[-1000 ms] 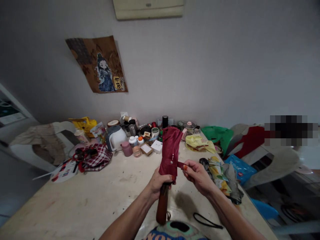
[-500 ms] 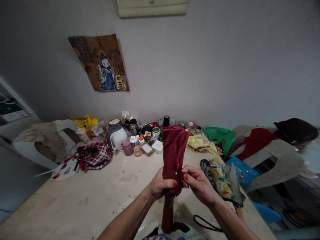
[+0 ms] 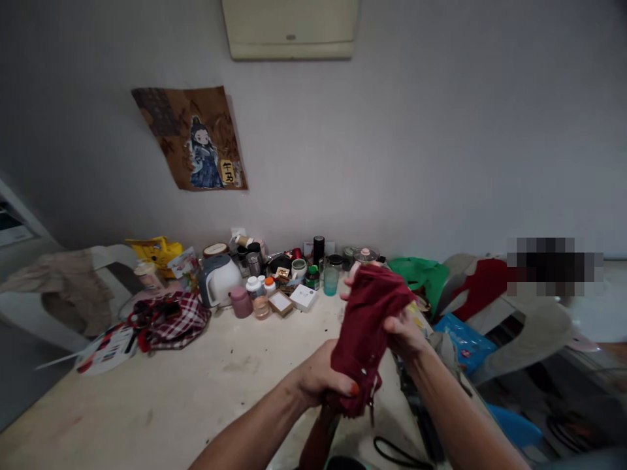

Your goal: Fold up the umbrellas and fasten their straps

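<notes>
A folded dark red umbrella [image 3: 369,320] tilts to the right in front of me, its cloth gathered in pleats. My left hand [image 3: 326,377] is closed around its lower part, thumb across the cloth. Higher up, my right hand [image 3: 404,331] grips the upper right side, with fingers passing behind the cloth and showing at its left edge. Below the cloth the brown handle [image 3: 318,438] points down toward me. A black wrist loop [image 3: 399,452] lies at the table's near side, to the right of the handle.
On the table [image 3: 196,391], a white kettle [image 3: 225,281], a pink jar [image 3: 240,302], a white box [image 3: 304,297] and a teal cup [image 3: 330,281] stand along the wall. A checked cloth bag [image 3: 176,320] lies left. A blue packet [image 3: 465,343] and chair [image 3: 524,333] are at right.
My right hand has moved from the umbrella's lower edge up to its upper right side and wrapped around it. The umbrella leans further right. The camera view has shifted slightly.
</notes>
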Available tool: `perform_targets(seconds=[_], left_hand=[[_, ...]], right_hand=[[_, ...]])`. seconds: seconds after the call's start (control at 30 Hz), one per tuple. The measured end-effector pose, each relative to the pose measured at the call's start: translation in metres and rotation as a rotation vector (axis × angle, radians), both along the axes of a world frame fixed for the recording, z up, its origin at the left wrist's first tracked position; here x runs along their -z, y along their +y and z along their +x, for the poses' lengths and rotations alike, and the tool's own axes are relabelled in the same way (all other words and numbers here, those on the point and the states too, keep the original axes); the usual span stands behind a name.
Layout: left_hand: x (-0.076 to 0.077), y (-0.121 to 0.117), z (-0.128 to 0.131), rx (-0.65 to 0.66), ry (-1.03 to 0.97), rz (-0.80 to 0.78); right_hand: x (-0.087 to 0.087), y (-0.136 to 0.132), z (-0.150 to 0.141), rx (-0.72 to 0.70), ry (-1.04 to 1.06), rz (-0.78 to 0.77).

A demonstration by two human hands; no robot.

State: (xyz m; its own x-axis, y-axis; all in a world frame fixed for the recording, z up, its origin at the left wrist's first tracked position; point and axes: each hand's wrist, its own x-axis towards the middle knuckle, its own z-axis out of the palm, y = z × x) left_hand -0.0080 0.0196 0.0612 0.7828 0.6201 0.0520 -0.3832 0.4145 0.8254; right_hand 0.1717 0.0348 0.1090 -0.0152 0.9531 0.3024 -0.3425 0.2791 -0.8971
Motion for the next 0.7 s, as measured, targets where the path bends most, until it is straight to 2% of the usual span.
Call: perform_targets(seconds=[0.07,0.13,0.17,0.23,0.27,0.3,0.33,0.37,0.47,0.53,0.6,0.7], left_hand=[[-0.006,0.000,0.009,-0.018,0.050,0.032],[-0.007,0.001,0.018,-0.099,0.167,0.117],[-0.006,0.001,0.023,-0.183,0.253,0.175],[-0.001,0.001,0.030,-0.459,0.404,0.290],[0.003,0.001,0.032,-0.595,0.437,0.332],[0.006,0.000,0.033,-0.672,0.441,0.361],[0.009,0.000,0.032,-0.670,0.416,0.370],[0.011,0.000,0.029,-0.588,0.375,0.354],[0.013,0.001,0.018,-0.149,0.211,0.214],[0.015,0.002,0.014,-0.019,0.105,0.123],[0.017,0.002,0.014,-0.060,0.072,0.088],[0.018,-0.001,0.022,-0.287,0.256,0.120]], right_hand=[[-0.014,0.008,-0.009,0.152,-0.001,0.001],[-0.023,0.016,-0.017,0.327,-0.027,-0.010],[-0.024,0.020,-0.020,0.404,-0.052,-0.021],[-0.021,0.028,-0.023,0.539,-0.120,-0.055],[-0.018,0.031,-0.023,0.589,-0.153,-0.072],[-0.016,0.033,-0.023,0.611,-0.172,-0.091],[-0.014,0.034,-0.022,0.602,-0.166,-0.103],[-0.013,0.034,-0.021,0.565,-0.139,-0.106],[-0.014,0.029,-0.020,0.389,-0.020,-0.061],[-0.014,0.024,-0.022,0.352,-0.019,-0.019],[-0.009,0.021,-0.026,0.424,-0.120,0.014],[0.004,0.018,-0.033,0.582,-0.360,-0.013]])
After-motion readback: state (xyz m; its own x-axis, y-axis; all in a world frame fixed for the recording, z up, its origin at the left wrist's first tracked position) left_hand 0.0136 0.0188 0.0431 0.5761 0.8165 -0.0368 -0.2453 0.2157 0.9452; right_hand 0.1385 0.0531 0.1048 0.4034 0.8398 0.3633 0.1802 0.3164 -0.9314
